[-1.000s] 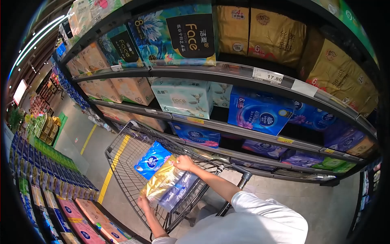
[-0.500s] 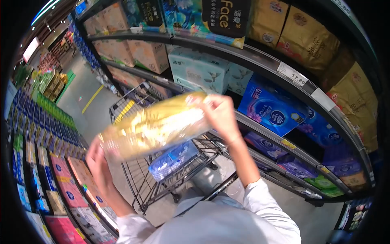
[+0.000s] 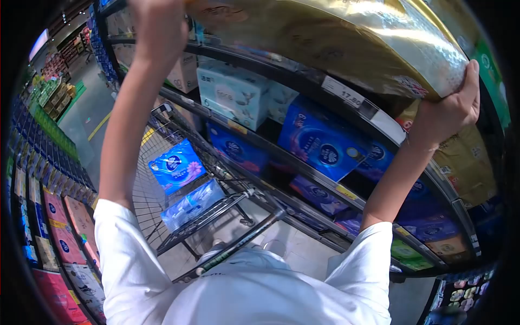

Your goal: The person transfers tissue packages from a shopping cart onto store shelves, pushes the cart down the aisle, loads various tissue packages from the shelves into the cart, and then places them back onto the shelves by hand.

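A large gold-wrapped tissue pack (image 3: 319, 49) is raised in front of the upper shelf, its shiny plastic catching the light. My right hand (image 3: 449, 114) is closed on its lower right corner, thumb up along the end face. At the pack's left end is my left hand (image 3: 160, 27), closed against it; the frame's top edge cuts it off and its fingertips are hidden. Below my arms stands a shopping cart (image 3: 216, 219) with a bright blue tissue pack (image 3: 177, 166) and a paler blue wrapped pack (image 3: 193, 205) in it.
The shelf edge with a price tag (image 3: 342, 91) runs close below the gold pack. Mint tissue packs (image 3: 233, 95), a blue pack (image 3: 319, 141) and gold packs (image 3: 466, 168) fill this shelving. Another product display (image 3: 59, 227) lines the aisle's left side.
Both hands have lifted the gold pack from above the cart up and right to the upper shelf. My view has shifted, and the bright blue pack in the cart is now uncovered.
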Motion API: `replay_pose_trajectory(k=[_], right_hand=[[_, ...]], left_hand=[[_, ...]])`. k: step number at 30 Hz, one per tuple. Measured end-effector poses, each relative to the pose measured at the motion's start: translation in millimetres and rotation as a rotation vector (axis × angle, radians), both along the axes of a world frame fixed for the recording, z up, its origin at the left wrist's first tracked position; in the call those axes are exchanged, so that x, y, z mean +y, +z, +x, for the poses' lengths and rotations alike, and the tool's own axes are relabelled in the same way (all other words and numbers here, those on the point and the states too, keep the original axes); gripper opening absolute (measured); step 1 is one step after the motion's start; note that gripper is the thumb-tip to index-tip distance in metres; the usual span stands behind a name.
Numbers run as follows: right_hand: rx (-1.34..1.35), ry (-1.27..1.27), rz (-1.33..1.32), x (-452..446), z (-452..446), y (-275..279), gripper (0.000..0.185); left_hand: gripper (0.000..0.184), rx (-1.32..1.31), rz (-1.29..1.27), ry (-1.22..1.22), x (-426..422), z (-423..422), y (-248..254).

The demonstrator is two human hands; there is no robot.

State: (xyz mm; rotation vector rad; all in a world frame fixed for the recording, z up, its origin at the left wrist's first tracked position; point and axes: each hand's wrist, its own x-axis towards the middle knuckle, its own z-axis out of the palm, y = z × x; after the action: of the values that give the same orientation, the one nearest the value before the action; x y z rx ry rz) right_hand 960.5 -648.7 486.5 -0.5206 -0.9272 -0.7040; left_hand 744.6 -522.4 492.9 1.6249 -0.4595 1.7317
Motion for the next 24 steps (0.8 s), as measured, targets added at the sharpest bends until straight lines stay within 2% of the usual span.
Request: replay_pose_trajectory(k=[1,2,5,7,9,11,13,17,19,20,23,24], right_hand=[[0.022,0.000,-0.008,-3.9,6.1,0.0,0.019],[0.045,0.001,-0.013,-7.1,12.6,-0.3,0.020],[0.077,0.105,-0.043,-9.3,43.0,-7.6,0.023],[0.063,0.120,-0.039,-5.8,71.8,-17.9,0.023],[0.143,-0.069,-0.129,-3.2,93.7,-29.0,0.023],[0.188,-0.009,-0.089,1.6,109.3,-38.5,0.024],[0.191,0.056,-0.070,0.0,107.4,-36.0,0.025],[0.243,0.185,-0.055,-10.3,88.4,-22.8,0.022],[0.192,0.130,-0.113,-14.3,78.9,-17.1,0.021],[0.211,0.088,-0.158,-12.1,75.9,-14.3,0.021],[0.208,0.080,-0.242,13.2,103.8,-11.6,0.021],[0.214,0.074,-0.243,19.4,108.5,-9.2,0.019]], left_hand=[[0.040,-0.057,0.042,0.136,2.7,16.3,1.4],[0.042,-0.008,0.015,0.241,0.8,27.9,-2.5],[0.041,-0.045,0.031,0.164,18.7,67.2,-10.8],[0.039,-0.052,0.146,0.376,29.9,87.3,-15.1],[0.037,-0.018,0.163,0.328,27.8,103.9,-16.5],[0.033,-0.140,0.216,0.295,27.3,121.8,-8.4],[0.029,-0.035,0.094,0.208,19.3,124.1,-1.4],[0.021,-0.008,0.034,0.153,37.6,128.2,5.7],[0.014,-0.102,0.066,0.339,59.8,141.5,4.8],[0.010,-0.083,-0.045,0.295,67.8,149.1,-1.0],[0.012,-0.026,-0.051,0.666,90.2,168.1,-17.4],[0.015,0.021,-0.089,0.679,93.1,173.7,-17.2]])
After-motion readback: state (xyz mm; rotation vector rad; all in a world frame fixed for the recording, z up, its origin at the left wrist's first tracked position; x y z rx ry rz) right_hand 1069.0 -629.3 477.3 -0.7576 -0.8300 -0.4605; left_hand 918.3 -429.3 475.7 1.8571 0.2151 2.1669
